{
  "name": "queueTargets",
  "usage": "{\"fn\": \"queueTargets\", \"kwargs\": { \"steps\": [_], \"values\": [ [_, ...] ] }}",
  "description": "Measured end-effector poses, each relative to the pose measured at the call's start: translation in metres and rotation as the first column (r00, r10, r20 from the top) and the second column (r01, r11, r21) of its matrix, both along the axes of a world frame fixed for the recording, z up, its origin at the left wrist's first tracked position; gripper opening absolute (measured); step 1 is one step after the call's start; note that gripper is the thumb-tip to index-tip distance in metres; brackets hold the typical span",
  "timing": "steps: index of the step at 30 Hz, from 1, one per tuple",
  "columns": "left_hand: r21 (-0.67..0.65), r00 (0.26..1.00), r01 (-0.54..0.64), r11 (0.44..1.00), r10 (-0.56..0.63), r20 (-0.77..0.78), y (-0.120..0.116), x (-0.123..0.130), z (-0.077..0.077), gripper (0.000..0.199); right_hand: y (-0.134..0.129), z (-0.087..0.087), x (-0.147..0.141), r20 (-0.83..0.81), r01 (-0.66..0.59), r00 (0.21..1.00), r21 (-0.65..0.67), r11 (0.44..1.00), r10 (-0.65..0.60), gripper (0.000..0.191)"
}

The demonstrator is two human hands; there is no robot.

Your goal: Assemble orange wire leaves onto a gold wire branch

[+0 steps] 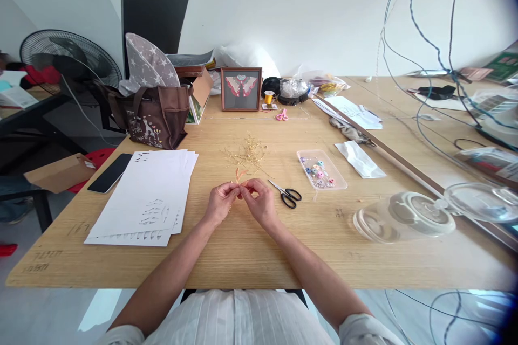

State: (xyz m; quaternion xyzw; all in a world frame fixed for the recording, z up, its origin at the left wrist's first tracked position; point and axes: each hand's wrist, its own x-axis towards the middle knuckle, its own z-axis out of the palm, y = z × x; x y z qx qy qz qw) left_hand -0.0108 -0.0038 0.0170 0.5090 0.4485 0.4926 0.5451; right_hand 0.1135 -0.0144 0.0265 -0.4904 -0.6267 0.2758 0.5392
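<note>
My left hand (222,200) and my right hand (259,199) meet above the middle of the wooden table, fingertips pinched together. Between them they hold a small orange piece with thin leaf-like tips (240,174) pointing up; its exact kind is too small to tell. Just beyond lies a loose tangle of thin gold wire or thread (249,153). To the right of my right hand rest black-handled scissors (288,194), blades pointing toward the tangle. A clear plastic tray (322,170) with small coloured spools or beads sits farther right.
White paper sheets (140,188) and a black phone (110,173) lie at the left, before a brown bag (159,118). At the back stand a framed collar picture (241,89) and pink scissors (282,115). A clear jar (400,218) is at the right, under hanging cables (429,43).
</note>
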Motion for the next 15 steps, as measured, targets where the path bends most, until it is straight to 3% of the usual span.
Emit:
{"fn": "queueTargets", "kwargs": {
  "steps": [8,15],
  "values": [
    [-0.040,0.997,0.001,0.999,0.002,0.078,0.0004,-0.0006,-0.0008,0.019,-0.0019,-0.0046,-0.0038,-0.025,0.003,1.000,-0.094,0.996,-0.006,0.016],
    [-0.072,0.990,-0.082,0.994,0.089,0.108,0.0038,-0.0063,0.0047,0.021,-0.0014,-0.0044,-0.0006,0.107,-0.024,0.994,-0.111,0.994,0.036,0.017]
  ]
}}
